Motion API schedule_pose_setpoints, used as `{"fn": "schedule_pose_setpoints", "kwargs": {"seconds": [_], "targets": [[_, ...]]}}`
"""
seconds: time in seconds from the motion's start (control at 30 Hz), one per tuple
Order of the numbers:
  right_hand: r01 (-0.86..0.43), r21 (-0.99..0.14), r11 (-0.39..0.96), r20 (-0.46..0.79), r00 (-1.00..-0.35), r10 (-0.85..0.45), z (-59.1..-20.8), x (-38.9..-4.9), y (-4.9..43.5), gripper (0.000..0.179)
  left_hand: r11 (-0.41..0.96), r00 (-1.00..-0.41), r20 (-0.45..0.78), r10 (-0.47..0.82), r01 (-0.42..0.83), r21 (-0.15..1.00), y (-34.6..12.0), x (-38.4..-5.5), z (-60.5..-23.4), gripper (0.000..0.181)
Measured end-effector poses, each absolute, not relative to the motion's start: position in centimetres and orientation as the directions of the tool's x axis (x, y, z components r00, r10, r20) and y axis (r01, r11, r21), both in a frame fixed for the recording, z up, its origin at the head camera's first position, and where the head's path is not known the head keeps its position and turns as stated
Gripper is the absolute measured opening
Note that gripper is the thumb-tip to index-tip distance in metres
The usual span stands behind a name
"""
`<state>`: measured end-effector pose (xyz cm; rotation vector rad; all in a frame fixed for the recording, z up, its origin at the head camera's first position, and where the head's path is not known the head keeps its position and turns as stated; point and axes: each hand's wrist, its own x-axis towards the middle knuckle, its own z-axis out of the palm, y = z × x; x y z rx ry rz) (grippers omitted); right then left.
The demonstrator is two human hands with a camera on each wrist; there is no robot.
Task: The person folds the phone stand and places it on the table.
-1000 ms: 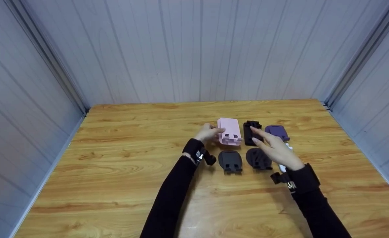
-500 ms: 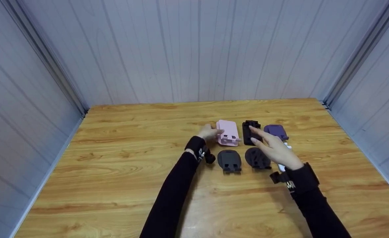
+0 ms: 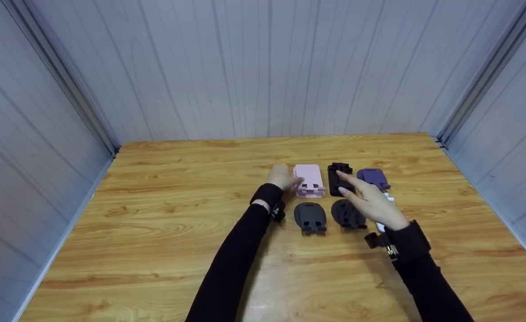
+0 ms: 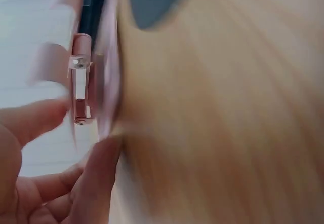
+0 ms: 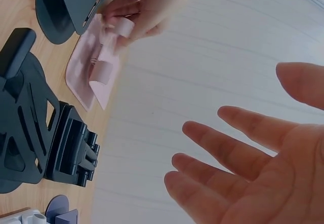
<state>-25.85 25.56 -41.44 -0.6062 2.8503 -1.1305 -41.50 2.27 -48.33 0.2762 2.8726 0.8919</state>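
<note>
A pink folding phone stand (image 3: pixel 308 175) lies folded on the wooden table. My left hand (image 3: pixel 283 177) is at its left side, thumb and a finger pinching its edge; in the left wrist view the thumb (image 4: pixel 38 120) is by the upper plate and a finger (image 4: pixel 101 176) by the base. Motion blurs that contact. My right hand (image 3: pixel 372 203) hovers with straight, spread fingers (image 5: pixel 233 148), holding nothing. Near it lie a black rectangular stand (image 3: pixel 335 183) and a dark round-based stand (image 3: pixel 348 214).
Another dark round-based stand (image 3: pixel 310 217) lies in front of the pink one. A purple stand (image 3: pixel 372 177) lies at the right, and a white one (image 3: pixel 381 227) is partly hidden under my right hand. Panelled walls (image 3: pixel 245 67) enclose the wooden table (image 3: pixel 178 250).
The pink stand has shifted slightly toward me and turned straighter, its upper plate lower. My left wrist has rotated, the back of the hand now facing up. My right hand stays almost still.
</note>
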Motion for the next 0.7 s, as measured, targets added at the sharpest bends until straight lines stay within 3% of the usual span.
{"fn": "schedule_pose_setpoints", "kwargs": {"seconds": [0.23, 0.5, 0.7], "targets": [[-0.354, -0.592, 0.724, 0.129, -0.929, -0.348, -42.1, -26.1, 25.2, 0.058, 0.923, -0.967, 0.205, 0.151, 0.212, 0.32, 2.2, -39.9, -46.4, 0.037], [-0.373, -0.528, 0.763, 0.171, -0.926, -0.335, -42.7, -26.2, 24.8, 0.062, 0.886, -0.922, 0.324, 0.211, 0.32, 0.336, 1.1, -38.5, -44.0, 0.055], [-0.381, -0.458, 0.804, 0.215, -0.924, -0.315, -43.6, -25.8, 24.2, 0.066, 0.86, -0.896, 0.298, 0.329, 0.415, 0.296, -0.4, -35.6, -43.7, 0.069]]}}
